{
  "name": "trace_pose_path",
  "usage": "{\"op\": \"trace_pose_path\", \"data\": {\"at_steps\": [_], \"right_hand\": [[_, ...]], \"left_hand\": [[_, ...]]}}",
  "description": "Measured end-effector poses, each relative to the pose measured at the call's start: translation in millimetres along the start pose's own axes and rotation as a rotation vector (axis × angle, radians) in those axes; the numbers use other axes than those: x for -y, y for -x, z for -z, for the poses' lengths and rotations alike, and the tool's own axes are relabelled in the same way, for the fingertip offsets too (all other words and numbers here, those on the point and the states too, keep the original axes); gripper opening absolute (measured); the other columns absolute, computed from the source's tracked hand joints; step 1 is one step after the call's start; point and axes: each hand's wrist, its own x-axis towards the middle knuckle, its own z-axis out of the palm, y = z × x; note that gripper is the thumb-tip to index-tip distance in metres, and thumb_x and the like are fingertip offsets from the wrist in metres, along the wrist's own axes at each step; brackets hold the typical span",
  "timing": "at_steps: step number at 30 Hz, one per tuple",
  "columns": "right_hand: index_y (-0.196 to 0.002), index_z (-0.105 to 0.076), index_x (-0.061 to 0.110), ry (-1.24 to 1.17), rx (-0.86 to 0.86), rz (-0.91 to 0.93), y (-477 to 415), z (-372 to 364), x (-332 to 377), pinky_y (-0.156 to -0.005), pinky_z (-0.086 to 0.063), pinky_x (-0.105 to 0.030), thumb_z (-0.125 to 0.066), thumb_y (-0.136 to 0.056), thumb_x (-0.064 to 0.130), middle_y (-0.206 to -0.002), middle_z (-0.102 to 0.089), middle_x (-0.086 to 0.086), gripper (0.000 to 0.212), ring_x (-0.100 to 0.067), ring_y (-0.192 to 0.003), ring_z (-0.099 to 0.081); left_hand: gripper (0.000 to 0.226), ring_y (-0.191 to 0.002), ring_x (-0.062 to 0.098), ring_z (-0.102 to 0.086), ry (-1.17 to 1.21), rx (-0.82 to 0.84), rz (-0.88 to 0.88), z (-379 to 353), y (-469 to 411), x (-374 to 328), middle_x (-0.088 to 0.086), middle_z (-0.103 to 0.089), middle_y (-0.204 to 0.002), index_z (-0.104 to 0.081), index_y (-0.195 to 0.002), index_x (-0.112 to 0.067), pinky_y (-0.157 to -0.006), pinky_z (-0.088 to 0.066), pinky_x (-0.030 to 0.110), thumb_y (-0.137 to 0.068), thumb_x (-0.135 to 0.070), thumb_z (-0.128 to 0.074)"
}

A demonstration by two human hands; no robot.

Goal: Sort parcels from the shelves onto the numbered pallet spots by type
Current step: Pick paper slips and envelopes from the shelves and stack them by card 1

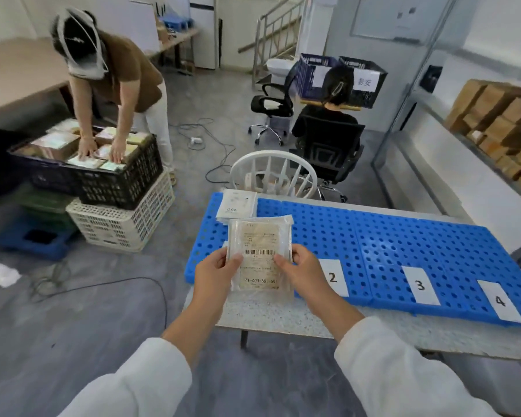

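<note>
Both hands [215, 273] grip clear-bagged, barcode-labelled parcel [260, 254].

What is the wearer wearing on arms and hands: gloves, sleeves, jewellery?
The left hand and right hand are bare: no gloves, rings or watch visible. Both arms wear loose, plain white long sleeves, the left sleeve and right sleeve alike.
</note>
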Motion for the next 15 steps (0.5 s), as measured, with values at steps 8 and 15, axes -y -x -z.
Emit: {"op": "trace_pose_path", "data": {"at_steps": [8, 15], "right_hand": [[-0.117, -0.057, 0.016, 0.005, 0.000, -0.003, -43, -32, 16, -0.089, -0.054, -0.035, -0.064, -0.092, 0.024, -0.112, -0.065, 0.005, 0.027, -0.012, -0.102, -0.063], [-0.114, -0.056, 0.014, 0.005, 0.011, -0.001, -101, -31, 20, -0.079, -0.052, -0.025, -0.063, -0.092, 0.022, -0.108, -0.065, 0.005, 0.025, -0.012, -0.098, -0.063]], "left_hand": [[0.014, -0.090, 0.021, -0.072, -0.005, -0.010, -0.025, 23, -50, -16, 0.001, -0.076, -0.092, -0.072, -0.093, -0.019, -0.077, -0.060, 0.036, -0.093, -0.010, -0.061], [0.013, -0.082, 0.014, -0.072, -0.041, -0.034, -0.004, 4, -105, -28, 0.001, -0.075, -0.091, -0.071, -0.096, -0.016, -0.063, -0.058, 0.025, -0.093, -0.010, -0.061]]}}
